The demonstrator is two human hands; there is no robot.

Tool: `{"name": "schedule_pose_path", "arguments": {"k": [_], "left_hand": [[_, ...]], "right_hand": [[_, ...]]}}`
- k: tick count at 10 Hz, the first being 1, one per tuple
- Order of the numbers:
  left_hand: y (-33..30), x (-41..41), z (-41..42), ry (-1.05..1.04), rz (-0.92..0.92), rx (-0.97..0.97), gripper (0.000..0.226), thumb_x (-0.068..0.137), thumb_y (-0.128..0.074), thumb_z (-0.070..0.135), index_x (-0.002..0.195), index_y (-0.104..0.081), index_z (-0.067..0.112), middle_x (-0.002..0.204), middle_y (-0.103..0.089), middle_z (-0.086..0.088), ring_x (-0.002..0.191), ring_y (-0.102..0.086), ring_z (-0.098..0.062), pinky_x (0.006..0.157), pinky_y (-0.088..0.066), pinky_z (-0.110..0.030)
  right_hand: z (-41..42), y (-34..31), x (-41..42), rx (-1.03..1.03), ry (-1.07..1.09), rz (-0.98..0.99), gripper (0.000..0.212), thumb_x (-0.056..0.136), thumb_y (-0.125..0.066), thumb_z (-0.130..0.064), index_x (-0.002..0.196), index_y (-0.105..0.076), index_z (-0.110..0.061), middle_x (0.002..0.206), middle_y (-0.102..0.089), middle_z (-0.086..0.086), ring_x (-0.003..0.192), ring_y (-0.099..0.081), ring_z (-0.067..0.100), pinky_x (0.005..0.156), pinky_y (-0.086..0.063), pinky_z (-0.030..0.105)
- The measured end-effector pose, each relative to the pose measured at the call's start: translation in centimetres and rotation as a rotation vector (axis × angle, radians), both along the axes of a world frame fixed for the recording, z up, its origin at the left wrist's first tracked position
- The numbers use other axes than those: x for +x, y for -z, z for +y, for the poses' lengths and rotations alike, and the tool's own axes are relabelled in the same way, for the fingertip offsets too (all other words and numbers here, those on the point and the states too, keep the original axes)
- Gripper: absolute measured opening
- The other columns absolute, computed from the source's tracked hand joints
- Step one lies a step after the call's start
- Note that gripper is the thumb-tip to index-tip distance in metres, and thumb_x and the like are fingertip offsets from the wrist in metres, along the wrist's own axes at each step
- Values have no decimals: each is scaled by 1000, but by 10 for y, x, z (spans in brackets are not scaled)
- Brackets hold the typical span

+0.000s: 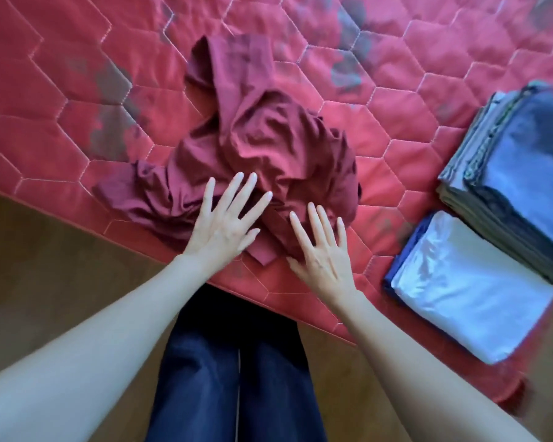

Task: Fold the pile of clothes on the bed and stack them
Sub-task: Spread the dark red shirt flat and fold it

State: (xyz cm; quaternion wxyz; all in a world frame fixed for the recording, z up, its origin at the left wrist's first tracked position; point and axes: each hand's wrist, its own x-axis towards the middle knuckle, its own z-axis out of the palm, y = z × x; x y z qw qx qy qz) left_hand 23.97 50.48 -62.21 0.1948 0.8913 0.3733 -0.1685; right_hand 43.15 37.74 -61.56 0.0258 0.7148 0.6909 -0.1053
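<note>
Both bare arms reach forward and down, roughly parallel, elbows out of view. The left hand [222, 226] lies palm down with all fingers spread wide and straight, thumb angled off to the right. The right hand [321, 253] is palm down too, fingers extended and slightly fanned, thumb pointing left. Neither hand grips anything. Dark trouser legs [237, 371] stand between the forearms.

Matt crumpled maroon cloth garment [262, 145], quilted stitched bedspread [61, 90], glossy white folded fabric [479, 291]
</note>
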Motion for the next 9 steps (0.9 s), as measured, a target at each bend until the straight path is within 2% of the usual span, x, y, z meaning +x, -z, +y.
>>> {"name": "schedule_pose_path", "arguments": {"k": [1,2,3,4,5,6,7,8,9], "left_hand": [[-22,15,12,276,-103,240,58,84,-50,39,138,-51,18,151,-37,-18,141,-32,-35,112,-18,-61],[-5,19,23,429,-187,366,41,79,-56,21,119,-67,17,137,-52,-19,128,-49,-37,105,-31,-62],[-17,27,41,454,-262,393,31,83,-45,19,95,-73,17,120,-65,-15,112,-61,-36,97,-41,-56],[-33,32,49,370,-369,385,24,84,-50,21,87,-72,13,107,-70,-11,98,-65,-33,89,-48,-46],[-74,43,62,229,-499,334,23,87,-51,18,92,-72,9,98,-71,-8,87,-67,-30,74,-55,-38],[-141,55,83,104,-558,347,27,85,-48,21,94,-71,9,90,-71,-4,77,-68,-28,58,-55,-34],[-228,65,114,-18,-616,392,33,85,-43,26,98,-70,13,88,-72,1,75,-69,-25,53,-53,-33],[-322,72,147,-56,-663,516,35,86,-40,29,98,-70,15,85,-72,1,74,-70,-26,53,-54,-35],[-422,76,173,-68,-679,635,36,86,-38,32,96,-70,17,79,-70,-1,70,-69,-29,53,-54,-38]], "right_hand": [[-9,4,3,29,79,3,85,67,-76,-30,145,-43,-22,151,-38,17,142,-34,30,111,-30,57],[-6,4,4,134,102,56,61,68,-66,-18,128,-61,-15,137,-54,16,131,-48,33,103,-42,51],[5,-5,6,297,191,151,24,79,-58,-14,98,-71,-8,109,-67,11,107,-63,30,86,-53,40],[19,-28,18,281,363,219,17,87,-52,-19,78,-63,-10,84,-64,3,78,-62,26,60,-51,35],[38,-68,34,212,428,212,24,90,-47,-29,80,-62,-13,75,-63,1,70,-63,27,50,-41,32],[69,-135,50,275,447,306,22,89,-50,-29,85,-67,-15,77,-68,2,74,-65,29,55,-43,35],[108,-222,67,452,420,386,16,87,-57,-27,88,-70,-18,76,-70,1,74,-67,26,58,-47,36],[147,-317,78,568,341,394,13,87,-63,-28,88,-73,-19,74,-71,-2,70,-67,23,58,-47,32],[178,-411,87,658,256,326,12,88,-64,-25,83,-72,-18,72,-70,-1,69,-66,25,56,-39,28]]}}
